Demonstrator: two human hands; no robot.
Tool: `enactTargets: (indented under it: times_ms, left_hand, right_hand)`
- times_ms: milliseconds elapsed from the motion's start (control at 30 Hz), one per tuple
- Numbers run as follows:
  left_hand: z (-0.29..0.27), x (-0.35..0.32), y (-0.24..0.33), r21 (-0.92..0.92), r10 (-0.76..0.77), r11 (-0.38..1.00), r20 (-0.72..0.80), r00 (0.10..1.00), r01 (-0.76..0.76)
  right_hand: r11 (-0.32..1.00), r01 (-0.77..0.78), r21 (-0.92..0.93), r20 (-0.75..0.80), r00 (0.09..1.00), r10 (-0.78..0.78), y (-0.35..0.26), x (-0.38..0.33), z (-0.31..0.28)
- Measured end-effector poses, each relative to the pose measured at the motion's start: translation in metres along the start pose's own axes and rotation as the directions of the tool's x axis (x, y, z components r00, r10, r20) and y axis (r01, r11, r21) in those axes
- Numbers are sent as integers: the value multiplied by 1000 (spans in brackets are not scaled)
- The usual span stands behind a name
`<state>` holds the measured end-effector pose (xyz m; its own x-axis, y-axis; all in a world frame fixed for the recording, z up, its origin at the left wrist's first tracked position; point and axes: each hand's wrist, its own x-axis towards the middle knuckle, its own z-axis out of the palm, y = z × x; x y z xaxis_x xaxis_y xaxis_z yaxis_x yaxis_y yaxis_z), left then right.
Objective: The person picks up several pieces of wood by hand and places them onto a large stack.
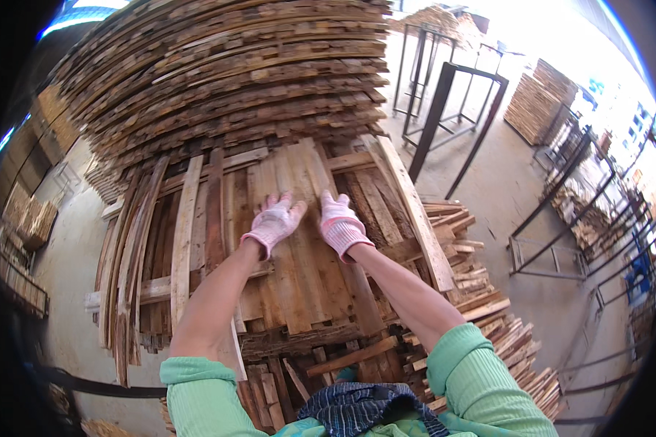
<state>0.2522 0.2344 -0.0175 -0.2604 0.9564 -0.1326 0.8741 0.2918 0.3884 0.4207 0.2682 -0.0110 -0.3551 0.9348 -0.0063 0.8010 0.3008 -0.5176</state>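
- Boards (291, 298), pale, side by side, directly under L hand (273, 222), running fwd & back of it.
- L hand: gloved, palm down, fingers spread & loose on the wood.
- R hand (342, 222): gloved too, palm down near boards' R edge; can't tell if it grips.
- Surface: boards lie across crosswise timbers (153, 290), w/ loose sticks (503, 313) to R.
- Room: tall lumber stack (226, 87) just ahead; dark metal frames (434, 116) on grey floor (481, 218), R side.
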Motion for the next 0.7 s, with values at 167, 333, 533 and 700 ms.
enactTargets:
  times_ms: [167,333,533,700]
  left_hand:
    - [-5,13,2,151,-15,988,5,1000,14]
    - [1,22,27,97,475,879,-260,840,-467]
    - [32,17,79,342,585,726,149,797,-597]
    - [22,4,65,303,598,736,126,791,-605]
  right_hand:
    - [974,227,-16,182,958,-221,36,23,-44]
    - [951,-56,-304,-63,997,39,113,17,-117]
    - [970,-147,-194,90,982,167,152,23,-103]
    - [984,-178,-25,-44,983,177,107,6,-163]
